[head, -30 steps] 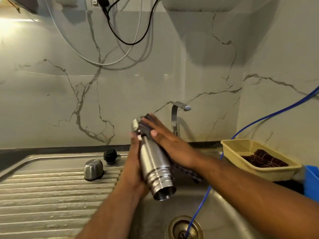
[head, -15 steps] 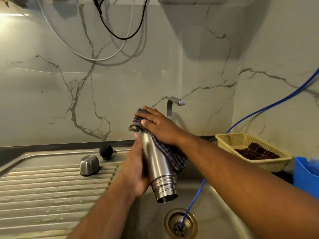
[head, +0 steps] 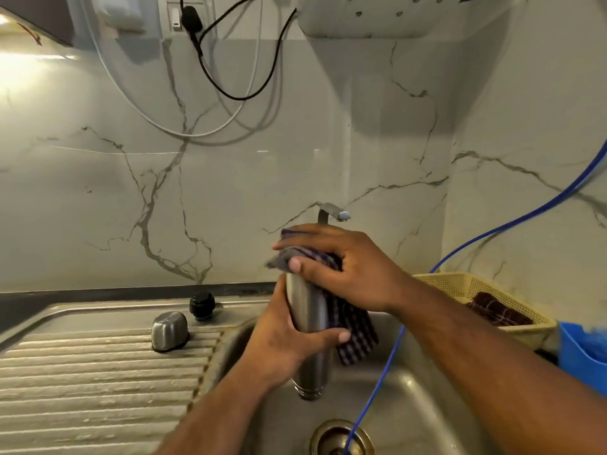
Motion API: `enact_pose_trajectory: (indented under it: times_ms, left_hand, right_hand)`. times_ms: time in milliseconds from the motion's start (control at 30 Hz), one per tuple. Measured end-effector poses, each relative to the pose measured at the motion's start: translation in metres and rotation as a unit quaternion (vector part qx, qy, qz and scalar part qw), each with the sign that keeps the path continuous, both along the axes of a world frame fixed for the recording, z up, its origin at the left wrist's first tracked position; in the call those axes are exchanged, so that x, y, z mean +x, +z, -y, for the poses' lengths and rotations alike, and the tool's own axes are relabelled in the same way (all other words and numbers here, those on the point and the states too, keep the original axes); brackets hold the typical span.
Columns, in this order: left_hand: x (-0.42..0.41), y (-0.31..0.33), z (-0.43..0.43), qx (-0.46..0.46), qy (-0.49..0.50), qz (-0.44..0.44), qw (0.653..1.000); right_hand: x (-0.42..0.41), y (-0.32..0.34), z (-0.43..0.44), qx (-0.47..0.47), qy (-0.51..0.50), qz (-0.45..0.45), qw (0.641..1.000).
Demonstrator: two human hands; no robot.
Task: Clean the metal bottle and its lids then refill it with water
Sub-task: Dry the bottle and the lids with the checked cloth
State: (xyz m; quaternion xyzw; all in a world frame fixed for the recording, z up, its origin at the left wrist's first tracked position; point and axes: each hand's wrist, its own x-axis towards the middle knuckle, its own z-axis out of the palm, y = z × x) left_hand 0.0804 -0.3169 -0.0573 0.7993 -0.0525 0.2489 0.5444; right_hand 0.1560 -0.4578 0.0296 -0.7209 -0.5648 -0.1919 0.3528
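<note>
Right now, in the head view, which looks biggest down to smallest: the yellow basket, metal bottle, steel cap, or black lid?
1. yellow basket, though partly hidden
2. metal bottle, also partly covered
3. steel cap
4. black lid, slightly farther back, yet plainly smallest

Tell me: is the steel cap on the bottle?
No, the steel cap stands on the drainboard, apart from the bottle in the left hand.

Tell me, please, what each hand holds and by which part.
Left hand grips the metal bottle around its middle; right hand holds the checked cloth bunched over its upper end.
</note>
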Motion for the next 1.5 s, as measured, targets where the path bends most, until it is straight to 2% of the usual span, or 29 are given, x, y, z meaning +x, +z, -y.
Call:
enact_pose_trajectory:
  times_ms: [67,133,267,300,367,400,467,533,567,633,700,767,867,900,933,1067,1167,1233,1267,1300,1367,1433,1500]
  left_hand:
    - [0.001,0.001,-0.002,0.064,0.065,0.005,0.996]
    - [0.000,0.002,-0.002,0.120,0.112,0.014,0.986]
    - [-0.002,0.000,0.001,0.295,0.163,0.051,0.940]
    - [-0.002,-0.001,0.003,0.310,0.168,0.050,0.934]
    - [-0.002,0.001,0.004,0.253,0.161,0.023,0.954]
    - [-0.003,0.002,0.002,0.220,0.149,0.004,0.964]
    - [-0.005,0.001,-0.007,0.152,0.096,0.006,0.984]
    - [-0.010,0.001,-0.011,0.083,0.034,0.016,0.996]
    - [-0.014,0.003,-0.009,0.067,0.017,0.011,0.998]
    - [-0.013,0.003,-0.004,0.086,0.030,0.019,0.996]
    - [-0.008,0.003,0.001,0.118,0.100,0.010,0.988]
    - [-0.004,0.002,0.000,0.170,0.185,0.017,0.968]
    - [-0.005,-0.001,-0.002,0.348,0.294,0.103,0.884]
    - [-0.006,-0.001,-0.001,0.375,0.315,0.119,0.864]
    - [-0.006,-0.001,-0.002,0.383,0.324,0.127,0.856]
    - [-0.004,-0.003,-0.003,0.382,0.294,0.144,0.864]
    - [-0.006,0.002,-0.009,0.386,0.293,0.140,0.863]
    - [-0.007,0.009,-0.014,0.331,0.335,0.112,0.875]
    - [-0.008,0.011,-0.017,0.256,0.344,0.087,0.899]
    - [-0.010,0.015,-0.017,0.153,0.345,0.060,0.924]
    - [-0.011,0.019,-0.016,-0.079,0.310,0.011,0.947]
    - [-0.011,0.021,-0.015,-0.293,0.147,0.020,0.945]
    - [-0.008,0.017,-0.016,-0.422,-0.017,0.054,0.905]
  right_hand:
    - [-0.004,0.008,-0.001,-0.080,-0.018,0.027,0.996]
    - [-0.006,0.011,-0.002,-0.124,-0.055,0.013,0.991]
    - [-0.014,0.014,-0.009,-0.137,-0.170,-0.129,0.967]
    - [-0.018,0.012,-0.011,-0.123,-0.190,-0.159,0.961]
    - [-0.024,0.006,-0.013,-0.077,-0.171,-0.155,0.970]
    - [-0.027,0.000,-0.012,-0.059,-0.139,-0.116,0.982]
    - [-0.027,-0.012,-0.007,-0.044,-0.071,0.057,0.995]
    - [-0.019,-0.018,0.002,-0.052,-0.007,0.232,0.971]
    - [-0.012,-0.020,0.005,-0.047,0.021,0.276,0.960]
    - [-0.008,-0.023,0.008,-0.009,0.024,0.285,0.958]
    - [-0.012,-0.030,0.002,0.033,-0.044,0.211,0.976]
    - [-0.022,-0.037,-0.008,0.044,-0.136,0.098,0.985]
    - [-0.030,-0.036,-0.018,0.047,-0.185,-0.153,0.969]
    - [-0.030,-0.035,-0.019,0.062,-0.180,-0.230,0.954]
    - [-0.029,-0.036,-0.019,0.077,-0.175,-0.266,0.945]
    - [-0.032,-0.046,-0.015,0.141,-0.160,-0.205,0.955]
    - [-0.023,-0.048,-0.008,0.214,-0.144,-0.265,0.929]
    - [-0.013,-0.048,-0.002,0.269,-0.134,-0.337,0.892]
    - [-0.008,-0.049,0.001,0.298,-0.137,-0.365,0.871]
    - [-0.005,-0.052,0.002,0.323,-0.139,-0.392,0.850]
    - [-0.002,-0.058,0.003,0.356,-0.123,-0.466,0.801]
    - [-0.005,-0.067,0.001,0.368,-0.096,-0.547,0.746]
    - [-0.009,-0.079,-0.003,0.344,-0.091,-0.584,0.730]
